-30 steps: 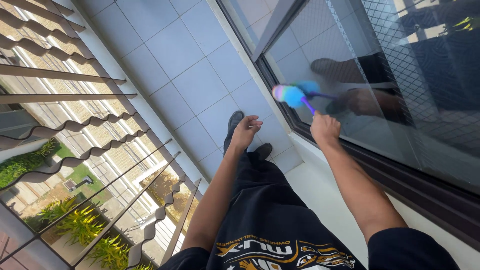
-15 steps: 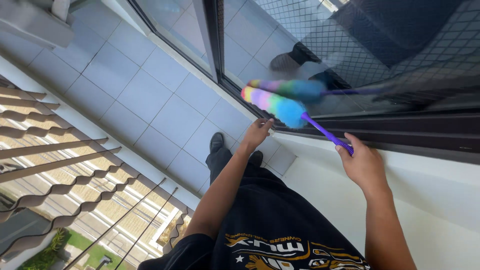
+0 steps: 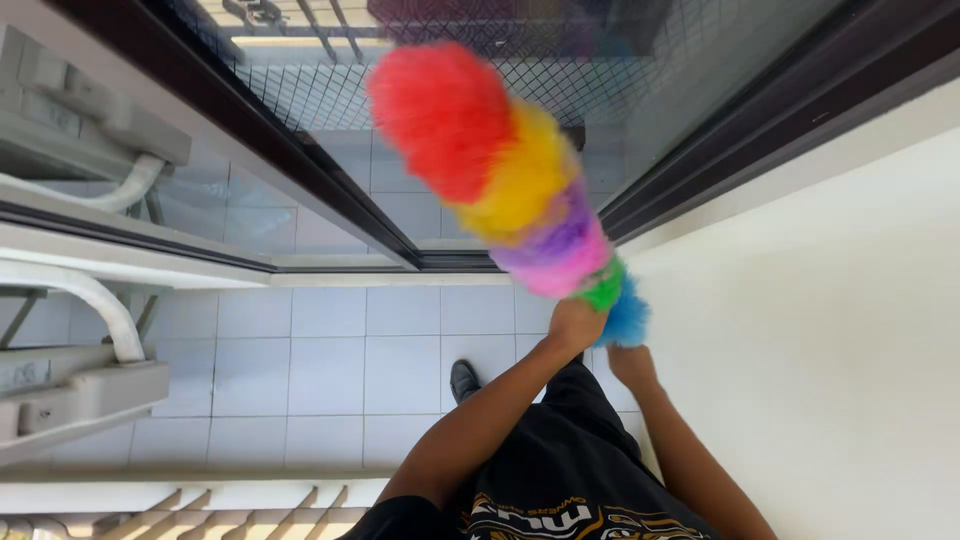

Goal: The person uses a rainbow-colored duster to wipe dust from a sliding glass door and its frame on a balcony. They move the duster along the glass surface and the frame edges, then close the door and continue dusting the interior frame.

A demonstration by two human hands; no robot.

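The duster stands raised close before the camera, its fluffy head across the dark window frame and mesh; it could snag on the mesh or slip, since its handle is hidden and the grip looks loose. The left hand reaches up, curled at the duster's green base. The right hand sits just under the blue tuft; whether it grips the handle cannot be told.
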